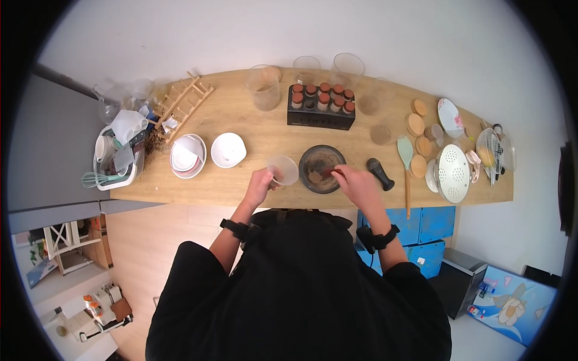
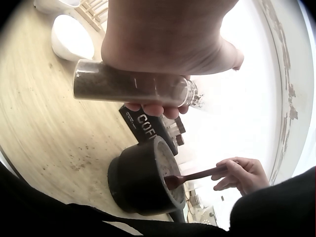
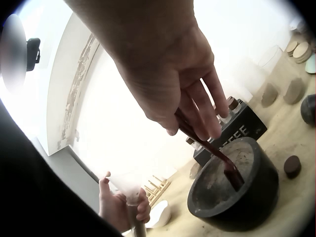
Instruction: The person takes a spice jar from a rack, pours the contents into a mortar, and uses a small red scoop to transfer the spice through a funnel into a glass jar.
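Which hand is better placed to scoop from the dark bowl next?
Probably the right hand: it holds the red-brown spoon, whose head is inside the dark bowl. The left hand is off to the bowl's side, its fingers curled round a glass vial.

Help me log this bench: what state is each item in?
Mortar: open, brown powder inside
Spoon: held by right hand, head in mortar
Vial: uncapped, brown powder inside, in left hand
Funnel: in vial's mouth
Pestle: lying outside mortar
Rack: holding capped vials, one slot apparently empty
White bowl: empty
Spatula: lying flat

Whisk (image 1: pixel 101 179) in white tub (image 1: pixel 133 174); flowered dish (image 1: pixel 448 114) near colander (image 1: pixel 454 174).
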Motion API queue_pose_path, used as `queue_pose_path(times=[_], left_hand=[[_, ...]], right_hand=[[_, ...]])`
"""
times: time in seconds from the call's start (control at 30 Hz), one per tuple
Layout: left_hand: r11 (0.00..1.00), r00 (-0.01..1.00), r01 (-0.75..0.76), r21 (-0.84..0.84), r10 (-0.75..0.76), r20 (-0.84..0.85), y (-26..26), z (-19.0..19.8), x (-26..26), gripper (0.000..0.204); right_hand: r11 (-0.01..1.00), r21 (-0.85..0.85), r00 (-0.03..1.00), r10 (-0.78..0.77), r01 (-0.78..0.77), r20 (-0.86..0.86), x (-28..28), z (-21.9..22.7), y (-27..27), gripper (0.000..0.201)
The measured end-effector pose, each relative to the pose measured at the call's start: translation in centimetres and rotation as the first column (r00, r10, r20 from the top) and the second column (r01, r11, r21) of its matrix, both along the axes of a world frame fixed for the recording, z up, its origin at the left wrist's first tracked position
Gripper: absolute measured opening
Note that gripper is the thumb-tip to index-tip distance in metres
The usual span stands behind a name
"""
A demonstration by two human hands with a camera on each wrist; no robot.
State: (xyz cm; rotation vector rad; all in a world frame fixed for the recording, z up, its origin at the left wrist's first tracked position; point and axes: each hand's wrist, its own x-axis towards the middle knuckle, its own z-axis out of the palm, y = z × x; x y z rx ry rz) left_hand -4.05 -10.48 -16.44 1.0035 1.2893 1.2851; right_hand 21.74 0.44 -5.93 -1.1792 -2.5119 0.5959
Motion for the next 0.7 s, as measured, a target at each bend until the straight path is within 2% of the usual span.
queue_pose_path(times=[0.03,0.1,0.13,0.2,0.23,0.3,0.33,0.37,0.4,0.43,0.5,0.7], left_hand=[[1.0,0.999,0.01,-0.008,-0.011,-0.03,0.0,0.5,0.1,0.058],[1.0,0.998,0.02,-0.016,-0.021,-0.06,0.0,0.7,0.2,0.057],[1.0,0.997,0.027,-0.015,-0.028,-0.066,0.0,0.6,0.2,0.057],[0.999,0.997,0.034,-0.015,-0.035,-0.072,0.0,0.6,0.2,0.056],[0.999,0.997,0.033,-0.03,-0.035,-0.063,0.0,0.6,0.2,0.053],[0.999,0.998,0.031,-0.044,-0.033,-0.057,0.0,0.5,0.2,0.051],[0.996,0.992,0.017,-0.082,-0.027,-0.126,0.1,0.4,0.2,0.048],[0.993,0.981,0.001,-0.119,-0.025,-0.193,0.1,0.3,0.2,0.045],[0.993,0.981,0.001,-0.119,-0.024,-0.194,0.2,0.2,0.3,0.045],[0.992,0.98,-0.013,-0.124,-0.012,-0.2,0.2,0.2,0.4,0.042],[0.991,0.978,-0.027,-0.132,-0.001,-0.207,0.2,0.2,0.4,0.039],[0.986,0.98,0.008,-0.166,-0.04,-0.193,0.4,-0.3,0.3,0.037]], right_hand=[[1.0,0.001,1.0,0.0,0.0,-0.001,-0.3,-0.3,0.2,0.015],[0.998,-0.064,0.99,-0.008,-0.001,-0.141,-0.8,-1.2,0.5,0.019],[0.998,-0.064,0.99,-0.008,-0.001,-0.141,-0.8,-1.9,0.9,0.019],[0.943,-0.319,0.946,-0.186,0.095,-0.267,-0.7,-3.4,1.9,0.022],[0.943,-0.319,0.946,-0.186,0.095,-0.267,-0.6,-3.7,2.3,0.022],[0.775,-0.587,0.847,-0.459,0.234,-0.268,-0.3,-4.2,2.9,0.027],[0.775,-0.588,0.848,-0.457,0.231,-0.27,-0.1,-4.6,3.1,0.027],[0.713,-0.652,0.807,-0.531,0.258,-0.26,0.4,-5.0,3.3,0.028],[0.644,-0.712,0.762,-0.601,0.28,-0.243,0.9,-5.5,3.6,0.03],[0.645,-0.712,0.762,-0.6,0.279,-0.244,1.6,-6.4,3.7,0.03],[0.516,-0.83,0.645,-0.712,0.211,-0.278,2.8,-8.3,3.6,0.031],[0.42,-0.897,0.518,-0.803,0.139,-0.296,4.2,-10.2,2.1,0.033]])
